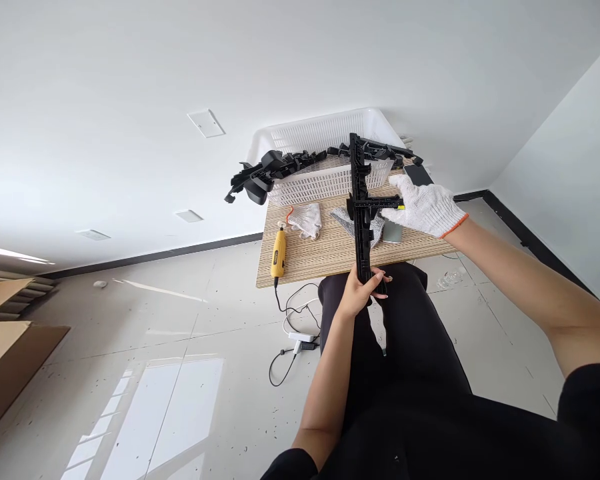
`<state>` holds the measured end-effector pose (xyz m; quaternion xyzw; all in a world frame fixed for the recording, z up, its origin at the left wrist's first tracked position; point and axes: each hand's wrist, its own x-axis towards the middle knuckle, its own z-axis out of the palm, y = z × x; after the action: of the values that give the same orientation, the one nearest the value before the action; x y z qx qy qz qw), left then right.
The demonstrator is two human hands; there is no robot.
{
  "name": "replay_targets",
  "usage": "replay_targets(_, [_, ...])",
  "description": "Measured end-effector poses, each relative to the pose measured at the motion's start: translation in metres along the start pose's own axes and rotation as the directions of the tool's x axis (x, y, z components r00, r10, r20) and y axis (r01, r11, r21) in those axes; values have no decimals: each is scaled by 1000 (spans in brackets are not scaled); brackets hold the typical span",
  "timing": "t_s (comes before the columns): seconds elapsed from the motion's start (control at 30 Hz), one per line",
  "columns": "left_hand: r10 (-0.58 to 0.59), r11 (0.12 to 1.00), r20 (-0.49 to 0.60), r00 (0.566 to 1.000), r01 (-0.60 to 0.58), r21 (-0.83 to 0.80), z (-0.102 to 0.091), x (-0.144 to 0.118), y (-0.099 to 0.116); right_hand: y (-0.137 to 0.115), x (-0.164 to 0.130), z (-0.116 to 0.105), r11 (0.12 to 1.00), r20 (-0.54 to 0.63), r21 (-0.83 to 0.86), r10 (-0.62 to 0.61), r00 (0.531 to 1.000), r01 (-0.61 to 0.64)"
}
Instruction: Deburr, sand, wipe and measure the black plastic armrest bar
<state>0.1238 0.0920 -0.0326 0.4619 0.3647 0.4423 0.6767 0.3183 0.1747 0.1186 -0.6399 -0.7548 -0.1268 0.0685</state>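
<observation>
My bare left hand (363, 291) is closed round the lower end of a long black plastic part (362, 240), held upright over my lap and the table's front edge. A ribbed black bar (377, 203) with a yellow end crosses the middle of this part; I cannot tell its exact kind. My right hand (427, 205), in a white knit glove with an orange cuff, holds the yellow end between thumb and fingers. Behind the part, a grey glove (347, 219) lies on the table, partly hidden.
A white plastic basket (310, 190) full of black plastic parts (290, 162) stands at the table's back. On the wooden table (305, 257) lie a yellow rotary tool (279, 253), a white glove (307, 220) and a dark phone-like slab (418, 175). Cables and a power strip (301, 337) lie on the floor.
</observation>
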Motion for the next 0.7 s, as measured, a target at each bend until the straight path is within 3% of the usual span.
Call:
replay_targets(0.17, [20,997,-60,998,-25,-77,-3,4,-3,-2,-1,1,1000,-8,-8,29,1000,-29])
replay_targets(0.37, [28,985,2,1000,-27,-172,-7,7,-8,-2,-1,2,1000,-11,-8,-2,1000,2])
replay_targets(0.7, [-7,944,-32,999,-4,-329,-9,7,-4,-4,-4,13,983,60,-6,-184,981,185])
